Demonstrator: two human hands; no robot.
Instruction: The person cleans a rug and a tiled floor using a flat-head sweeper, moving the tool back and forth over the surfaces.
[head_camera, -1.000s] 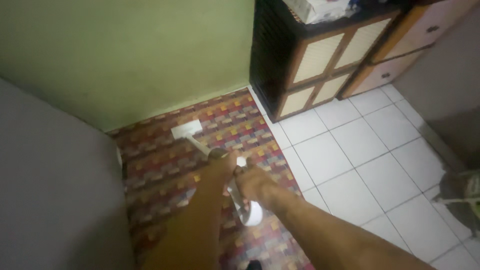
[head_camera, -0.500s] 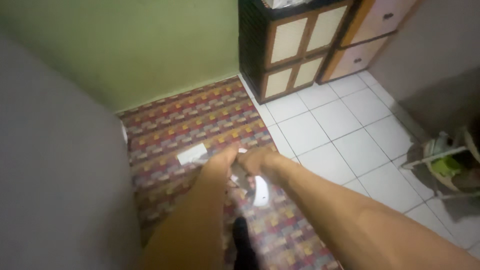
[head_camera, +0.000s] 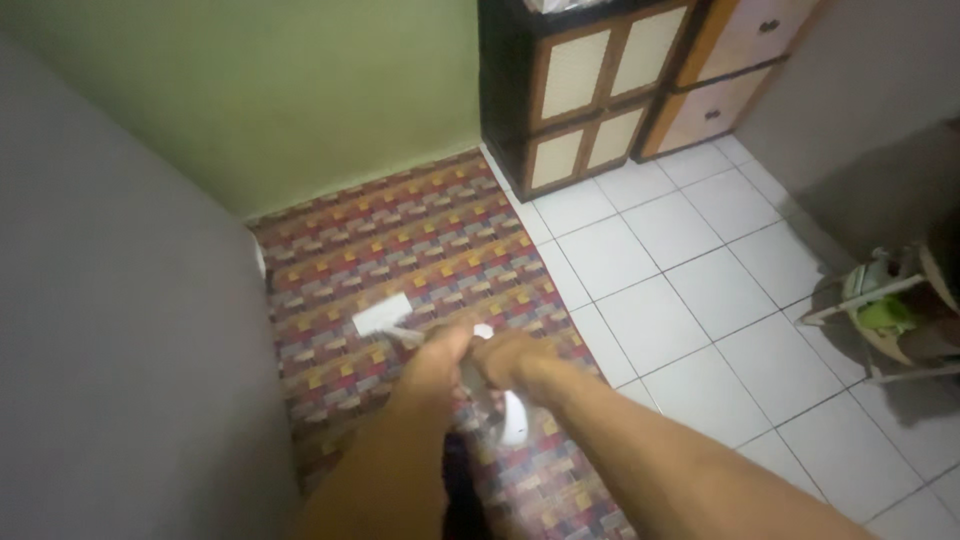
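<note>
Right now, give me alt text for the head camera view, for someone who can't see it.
Both hands, left hand and right hand, grip a white handheld vacuum whose flat nozzle rests on a multicoloured patterned mat. The mat lies beside white floor tiles, below a green wall, with a dark cabinet in the corner.

The small white handheld vacuum (head_camera: 480, 385) looks like smooth, slightly glossy plastic, its flat rectangular nozzle (head_camera: 383, 316) the same. The multicoloured block-patterned floor mat (head_camera: 400, 260) under it looks matt, like woven cloth or printed vinyl; which one cannot be told. The white square floor tiles (head_camera: 690, 290) are smooth and faintly shiny, with darker grout lines. The green wall (head_camera: 270, 90) is matt painted plaster. The dark cabinet (head_camera: 580, 90) seems wood with pale, finely ribbed door panels.
</note>
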